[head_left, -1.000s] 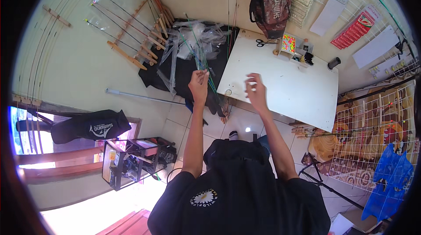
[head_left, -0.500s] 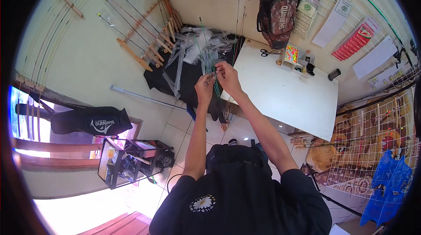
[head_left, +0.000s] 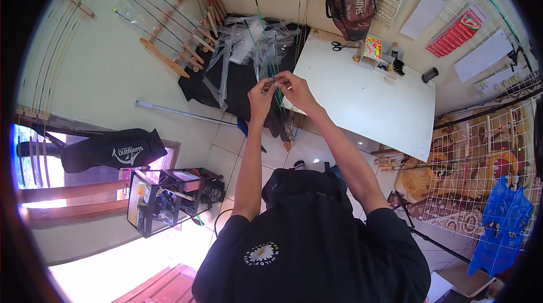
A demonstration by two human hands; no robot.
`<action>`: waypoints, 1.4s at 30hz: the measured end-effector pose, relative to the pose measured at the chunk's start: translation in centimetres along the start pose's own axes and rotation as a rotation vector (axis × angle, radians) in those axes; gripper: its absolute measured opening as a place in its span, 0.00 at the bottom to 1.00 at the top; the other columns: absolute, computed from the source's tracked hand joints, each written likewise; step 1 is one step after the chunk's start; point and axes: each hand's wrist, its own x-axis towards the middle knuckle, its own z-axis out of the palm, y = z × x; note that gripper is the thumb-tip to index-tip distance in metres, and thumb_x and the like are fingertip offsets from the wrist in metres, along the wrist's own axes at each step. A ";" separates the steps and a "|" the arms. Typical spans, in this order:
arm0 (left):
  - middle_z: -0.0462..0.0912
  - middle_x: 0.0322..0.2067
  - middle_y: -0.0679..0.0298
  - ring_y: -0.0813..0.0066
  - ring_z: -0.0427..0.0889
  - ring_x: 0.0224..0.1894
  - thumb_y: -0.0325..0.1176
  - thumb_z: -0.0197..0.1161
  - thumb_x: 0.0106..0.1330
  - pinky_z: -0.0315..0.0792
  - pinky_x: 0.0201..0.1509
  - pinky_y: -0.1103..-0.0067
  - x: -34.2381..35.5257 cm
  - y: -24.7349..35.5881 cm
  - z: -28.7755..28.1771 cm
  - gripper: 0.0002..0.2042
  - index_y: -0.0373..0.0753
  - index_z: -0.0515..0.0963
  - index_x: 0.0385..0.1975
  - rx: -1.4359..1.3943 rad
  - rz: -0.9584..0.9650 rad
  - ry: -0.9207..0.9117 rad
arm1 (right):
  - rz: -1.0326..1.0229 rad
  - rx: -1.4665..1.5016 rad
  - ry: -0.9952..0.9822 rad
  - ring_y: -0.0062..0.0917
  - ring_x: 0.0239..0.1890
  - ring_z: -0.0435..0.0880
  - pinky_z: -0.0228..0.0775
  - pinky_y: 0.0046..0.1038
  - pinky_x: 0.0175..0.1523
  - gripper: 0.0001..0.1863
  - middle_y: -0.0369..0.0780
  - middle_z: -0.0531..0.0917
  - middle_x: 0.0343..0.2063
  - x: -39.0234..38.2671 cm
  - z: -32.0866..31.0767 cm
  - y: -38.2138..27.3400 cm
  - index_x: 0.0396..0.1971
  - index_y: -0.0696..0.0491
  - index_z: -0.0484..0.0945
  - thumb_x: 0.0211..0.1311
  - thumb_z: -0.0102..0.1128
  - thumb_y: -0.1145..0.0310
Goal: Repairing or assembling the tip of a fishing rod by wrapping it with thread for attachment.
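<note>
My left hand (head_left: 261, 98) and my right hand (head_left: 298, 91) meet in front of me, fingertips almost touching. Both are closed in a pinch around something small, too tiny and covered by the fingers to name. Thin green rods (head_left: 259, 13) run up beyond the fingers and show again below them; whether a hand grips them I cannot tell. Just past my hands, crumpled clear plastic sleeves (head_left: 227, 54) lie heaped on a black cloth (head_left: 197, 89).
To the right stands a white table (head_left: 362, 99) with black-handled scissors (head_left: 337, 46) and a box of coloured beads (head_left: 373, 47). A metal pole (head_left: 186, 113) slants at the left. Thin rods on wooden holders (head_left: 164, 57) hang on the wall. A black rack (head_left: 164, 204) stands lower left.
My fingertips have come closer together, the right hand dropping toward the left. The whole view has shifted slightly, so the surroundings sit higher in the picture.
</note>
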 end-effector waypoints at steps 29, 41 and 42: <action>0.79 0.33 0.66 0.86 0.77 0.33 0.27 0.58 0.69 0.70 0.34 0.87 1.3 -1.6 -1.3 0.05 0.33 0.71 0.38 -0.019 -0.038 -0.141 | 0.045 0.050 0.290 0.24 0.28 0.87 0.77 0.25 0.35 0.03 0.42 0.84 0.25 3.8 1.8 -0.9 0.33 0.60 0.76 0.60 0.59 0.78; 0.80 0.41 0.63 0.79 0.82 0.41 0.28 0.57 0.70 0.75 0.42 0.83 1.4 -1.9 -1.7 0.08 0.32 0.72 0.43 -0.060 -0.019 -0.117 | 0.013 0.080 0.277 0.30 0.30 0.87 0.78 0.28 0.36 0.06 0.45 0.84 0.27 3.3 2.0 0.6 0.35 0.60 0.75 0.59 0.60 0.77; 0.80 0.41 0.63 0.79 0.82 0.41 0.28 0.57 0.70 0.74 0.42 0.83 1.4 -2.0 -1.8 0.08 0.32 0.72 0.43 -0.071 -0.025 -0.120 | 0.007 0.093 0.273 0.30 0.31 0.87 0.78 0.27 0.37 0.06 0.45 0.84 0.27 3.2 2.0 0.7 0.35 0.60 0.75 0.59 0.60 0.77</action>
